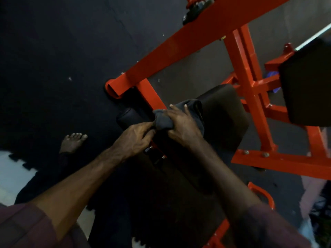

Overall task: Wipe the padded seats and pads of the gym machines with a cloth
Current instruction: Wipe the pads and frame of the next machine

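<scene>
Dark grey bunched cloth [180,114] on black seat pad [223,111], left hand [135,138] grip pinching it, right hand [182,125] grip clutching it

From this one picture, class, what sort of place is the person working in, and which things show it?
Most likely a gym: an orange steel machine frame, black padded seats, and dark interlocking floor mats.

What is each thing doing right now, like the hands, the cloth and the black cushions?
cloth: bunched up, held by both hands.
left hand: pinching the cloth's end.
right hand: curled over the cloth, on the seat pad.
seat pad: partly under the cloth.
roller pad: untouched, beside the hands.
back pad: untouched, on the red frame.
bare foot: flat on the black floor mat.
</scene>
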